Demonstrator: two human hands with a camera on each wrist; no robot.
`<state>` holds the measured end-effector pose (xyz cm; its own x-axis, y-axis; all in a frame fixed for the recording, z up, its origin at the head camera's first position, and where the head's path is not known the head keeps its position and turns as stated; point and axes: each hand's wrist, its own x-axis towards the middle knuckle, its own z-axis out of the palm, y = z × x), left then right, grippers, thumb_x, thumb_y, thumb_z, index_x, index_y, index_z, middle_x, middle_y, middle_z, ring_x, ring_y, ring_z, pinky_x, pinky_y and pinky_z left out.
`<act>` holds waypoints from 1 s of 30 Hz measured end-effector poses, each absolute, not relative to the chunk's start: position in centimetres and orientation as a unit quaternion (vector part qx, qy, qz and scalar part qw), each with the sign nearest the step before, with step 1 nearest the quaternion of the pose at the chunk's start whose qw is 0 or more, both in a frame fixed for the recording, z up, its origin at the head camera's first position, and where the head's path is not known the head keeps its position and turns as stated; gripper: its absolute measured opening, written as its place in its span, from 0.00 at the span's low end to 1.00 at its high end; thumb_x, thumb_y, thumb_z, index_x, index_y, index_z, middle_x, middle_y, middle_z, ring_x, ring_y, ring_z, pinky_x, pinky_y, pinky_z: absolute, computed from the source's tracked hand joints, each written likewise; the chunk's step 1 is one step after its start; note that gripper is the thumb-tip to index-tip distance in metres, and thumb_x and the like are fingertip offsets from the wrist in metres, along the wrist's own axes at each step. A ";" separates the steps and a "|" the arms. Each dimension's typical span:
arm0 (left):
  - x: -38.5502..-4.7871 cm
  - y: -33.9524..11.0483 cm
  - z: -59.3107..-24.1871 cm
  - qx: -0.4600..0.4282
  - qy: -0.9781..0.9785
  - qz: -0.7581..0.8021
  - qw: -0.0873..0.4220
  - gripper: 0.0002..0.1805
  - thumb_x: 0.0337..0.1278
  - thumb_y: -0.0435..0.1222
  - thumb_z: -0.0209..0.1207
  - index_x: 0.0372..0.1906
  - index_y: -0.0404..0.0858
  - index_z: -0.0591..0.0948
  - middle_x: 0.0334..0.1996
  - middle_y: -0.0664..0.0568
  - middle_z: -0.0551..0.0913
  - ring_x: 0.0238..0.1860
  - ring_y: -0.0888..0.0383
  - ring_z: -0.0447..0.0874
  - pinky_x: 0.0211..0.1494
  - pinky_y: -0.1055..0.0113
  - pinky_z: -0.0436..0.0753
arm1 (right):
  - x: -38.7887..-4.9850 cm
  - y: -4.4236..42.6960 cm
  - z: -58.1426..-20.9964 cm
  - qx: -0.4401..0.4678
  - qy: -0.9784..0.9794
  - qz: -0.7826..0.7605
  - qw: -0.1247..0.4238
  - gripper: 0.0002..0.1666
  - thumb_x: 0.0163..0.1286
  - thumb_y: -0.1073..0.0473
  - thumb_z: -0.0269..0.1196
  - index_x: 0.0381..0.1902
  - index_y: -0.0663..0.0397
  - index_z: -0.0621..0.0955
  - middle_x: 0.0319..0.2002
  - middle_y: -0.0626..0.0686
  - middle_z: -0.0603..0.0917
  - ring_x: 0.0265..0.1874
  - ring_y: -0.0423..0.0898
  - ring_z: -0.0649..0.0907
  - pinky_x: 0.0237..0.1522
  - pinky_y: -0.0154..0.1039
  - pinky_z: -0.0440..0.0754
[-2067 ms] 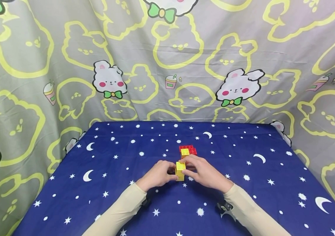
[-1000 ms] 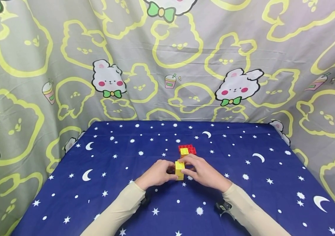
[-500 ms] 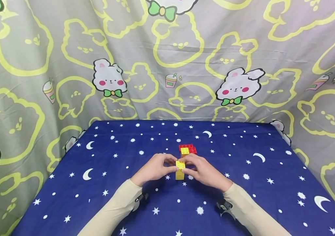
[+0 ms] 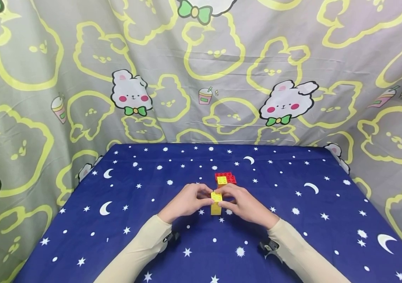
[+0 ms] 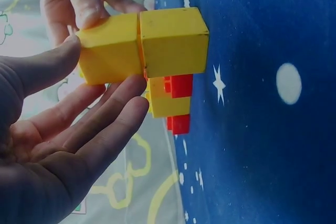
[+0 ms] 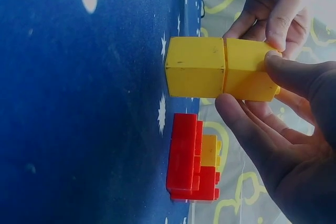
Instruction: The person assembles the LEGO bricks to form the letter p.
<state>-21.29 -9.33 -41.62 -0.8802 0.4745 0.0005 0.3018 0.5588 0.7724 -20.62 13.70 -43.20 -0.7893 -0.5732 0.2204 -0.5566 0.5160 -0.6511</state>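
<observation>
Two yellow toy building bricks stand stacked on the table, near its middle. My left hand and my right hand pinch the upper yellow brick from opposite sides, thumbs toward me. Under it, the lower yellow brick rests on the cloth. A thin dark seam runs between the two, and their sides line up nearly flush in both wrist views. Right behind the stack sits a group of red bricks with another yellow brick among them; in the head view my right hand partly covers this group.
A dark blue cloth with white stars and moons covers the table. Behind the table and along its sides hangs a grey curtain with yellow outlines and printed rabbits. Each wrist wears a dark camera mount.
My left hand has risen from beside the lower part of the stack to the upper yellow brick, and its wrist has shifted slightly left. The right hand has stayed nearly still.
</observation>
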 end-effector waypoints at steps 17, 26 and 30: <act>-21.8 -9.3 -42.0 0.217 0.866 0.434 0.117 0.14 0.62 0.41 0.70 0.48 0.38 0.87 0.45 0.49 0.89 0.44 0.57 0.90 0.49 0.61 0.88 | -21.1 14.1 -43.9 -0.325 0.852 -0.411 0.018 0.18 0.69 0.56 0.70 0.55 0.49 0.82 0.53 0.50 0.85 0.53 0.49 0.86 0.58 0.50 0.84; -21.8 -9.5 -42.1 0.210 0.865 0.441 0.117 0.14 0.61 0.40 0.71 0.48 0.37 0.87 0.45 0.49 0.89 0.45 0.56 0.90 0.49 0.60 0.88 | -21.1 14.0 -43.7 -0.315 0.854 -0.414 0.037 0.19 0.70 0.55 0.70 0.57 0.47 0.82 0.55 0.48 0.84 0.55 0.48 0.86 0.58 0.48 0.84; -21.6 -9.4 -42.1 0.210 0.866 0.440 0.114 0.14 0.61 0.40 0.70 0.47 0.37 0.87 0.44 0.49 0.89 0.44 0.55 0.90 0.49 0.60 0.88 | -21.3 14.2 -43.6 -0.320 0.853 -0.409 0.050 0.22 0.70 0.52 0.69 0.60 0.45 0.81 0.56 0.47 0.84 0.54 0.46 0.85 0.57 0.46 0.85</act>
<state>-21.64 -9.41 -42.09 -0.8861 0.4633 -0.0132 0.2622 0.5246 0.8100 -21.27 14.19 -43.55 -0.7903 -0.5865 0.1773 -0.5053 0.4602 -0.7300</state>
